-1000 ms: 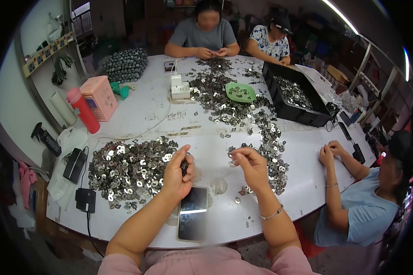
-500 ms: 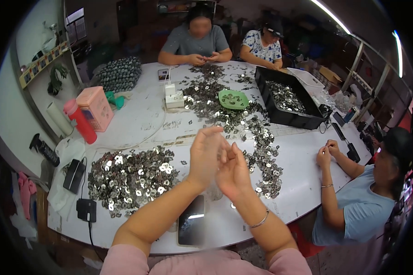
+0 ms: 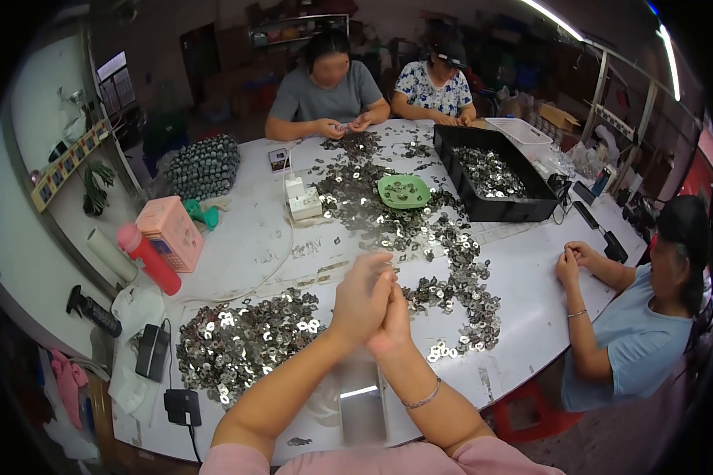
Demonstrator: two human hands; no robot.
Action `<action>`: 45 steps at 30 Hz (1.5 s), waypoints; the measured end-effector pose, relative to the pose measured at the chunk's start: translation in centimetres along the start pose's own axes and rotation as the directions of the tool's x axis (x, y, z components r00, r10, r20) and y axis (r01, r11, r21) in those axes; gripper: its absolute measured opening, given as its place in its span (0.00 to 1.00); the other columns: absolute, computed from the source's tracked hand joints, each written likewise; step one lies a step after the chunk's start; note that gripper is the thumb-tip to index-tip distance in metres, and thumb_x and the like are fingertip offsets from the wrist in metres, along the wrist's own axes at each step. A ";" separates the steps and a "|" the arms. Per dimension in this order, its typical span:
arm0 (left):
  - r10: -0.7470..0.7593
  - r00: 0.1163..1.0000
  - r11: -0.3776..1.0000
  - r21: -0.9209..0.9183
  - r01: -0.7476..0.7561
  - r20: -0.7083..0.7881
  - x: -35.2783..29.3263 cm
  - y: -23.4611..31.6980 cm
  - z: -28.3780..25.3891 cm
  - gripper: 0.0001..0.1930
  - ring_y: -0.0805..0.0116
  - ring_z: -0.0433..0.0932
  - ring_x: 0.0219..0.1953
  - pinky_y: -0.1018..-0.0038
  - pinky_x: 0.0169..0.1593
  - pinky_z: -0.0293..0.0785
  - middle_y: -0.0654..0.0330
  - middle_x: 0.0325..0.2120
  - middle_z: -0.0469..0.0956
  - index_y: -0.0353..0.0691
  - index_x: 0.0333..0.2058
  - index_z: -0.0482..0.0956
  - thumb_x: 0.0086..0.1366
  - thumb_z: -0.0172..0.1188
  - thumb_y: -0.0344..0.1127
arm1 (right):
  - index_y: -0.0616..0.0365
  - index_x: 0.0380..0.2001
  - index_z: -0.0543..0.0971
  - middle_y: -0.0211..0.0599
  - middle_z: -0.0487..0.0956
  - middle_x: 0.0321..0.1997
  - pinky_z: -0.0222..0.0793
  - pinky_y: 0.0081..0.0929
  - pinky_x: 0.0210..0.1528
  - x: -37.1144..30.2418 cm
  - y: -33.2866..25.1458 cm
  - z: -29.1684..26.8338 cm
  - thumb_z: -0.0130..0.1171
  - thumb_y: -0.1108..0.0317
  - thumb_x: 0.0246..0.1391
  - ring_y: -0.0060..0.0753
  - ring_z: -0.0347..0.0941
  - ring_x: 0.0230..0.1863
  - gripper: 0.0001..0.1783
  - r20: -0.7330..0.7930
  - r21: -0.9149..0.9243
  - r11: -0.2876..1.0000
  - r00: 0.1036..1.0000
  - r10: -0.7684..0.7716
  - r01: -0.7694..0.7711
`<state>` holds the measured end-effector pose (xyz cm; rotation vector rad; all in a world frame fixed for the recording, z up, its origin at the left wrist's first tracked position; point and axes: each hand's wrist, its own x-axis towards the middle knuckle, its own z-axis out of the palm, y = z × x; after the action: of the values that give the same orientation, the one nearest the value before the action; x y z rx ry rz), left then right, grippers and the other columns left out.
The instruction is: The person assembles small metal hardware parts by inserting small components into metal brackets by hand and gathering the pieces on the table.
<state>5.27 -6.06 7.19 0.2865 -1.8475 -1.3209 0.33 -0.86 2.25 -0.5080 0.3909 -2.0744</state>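
- Desk (image 3: 531, 293): white, with a curved edge; wide areas are covered by small metal pieces.
- Co-workers: one in a grey top (image 3: 325, 95) and one in a floral top (image 3: 432, 91) are seen at the far side, one in a blue top (image 3: 634, 340) at the right.
- Black bin (image 3: 515, 210): placed at far right; a layer of metal pieces is contained.
- Long spread of metal pieces (image 3: 451, 245): extended from the far edge, past the dish, to the right of both hands.
- Heap of metal pieces (image 3: 245, 340): piled at left, beside the left forearm.
- Left hand (image 3: 360, 297): pressed against the right, fingers blurred; whether a piece is grasped cannot be told.
- Right hand (image 3: 392, 321): cupped against the left above mid-desk; its contents are hidden, so its grasp cannot be told.
- Phone (image 3: 363, 408): laid between the forearms, near the close edge.
- Green dish (image 3: 421, 198): set amid the spread; a few pieces are held in it.
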 end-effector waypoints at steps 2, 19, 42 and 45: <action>0.020 1.000 0.999 0.040 -0.019 -0.018 0.0 -0.1 -0.9 0.14 0.60 0.78 0.37 0.69 0.45 0.73 0.55 0.36 0.79 0.38 0.46 0.73 0.61 0.54 0.28 | 0.55 0.44 0.73 0.33 0.74 0.46 0.68 0.32 0.55 0.2 1.6 -0.8 0.38 0.55 0.66 0.31 0.70 0.51 0.18 0.049 -0.061 0.998 0.998 -0.028 0.031; 0.511 0.858 0.802 0.335 -0.495 0.046 -3.5 2.3 -9.1 0.14 0.55 0.75 0.43 0.62 0.50 0.70 0.53 0.37 0.78 0.36 0.42 0.72 0.55 0.57 0.22 | 0.67 0.38 0.72 0.42 0.74 0.40 0.77 0.32 0.49 8.6 -6.6 -1.1 0.52 0.72 0.60 0.37 0.73 0.44 0.08 -0.266 0.555 0.825 0.963 0.053 0.108; 0.232 0.917 0.661 0.639 -0.394 0.325 -6.8 2.9 -10.2 0.15 0.53 0.75 0.46 0.61 0.51 0.69 0.52 0.43 0.77 0.37 0.39 0.77 0.49 0.62 0.23 | 0.59 0.43 0.75 0.33 0.75 0.36 0.71 0.26 0.42 8.6 -22.4 6.2 0.50 0.63 0.61 0.24 0.70 0.35 0.13 0.122 -0.107 0.915 0.918 -0.377 0.390; 0.178 0.777 0.626 0.540 -0.563 0.604 -3.6 2.7 -4.6 0.23 0.50 0.69 0.55 0.57 0.55 0.66 0.48 0.52 0.70 0.39 0.48 0.75 0.50 0.63 0.28 | 0.59 0.42 0.78 0.36 0.78 0.40 0.72 0.30 0.46 5.9 -14.5 14.0 0.51 0.66 0.59 0.29 0.74 0.41 0.12 0.456 -0.561 0.613 0.826 -0.332 0.557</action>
<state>11.66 -5.85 8.29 -0.1040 -2.6373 -0.3249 -5.94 0.50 22.20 -1.5017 0.9241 -2.2264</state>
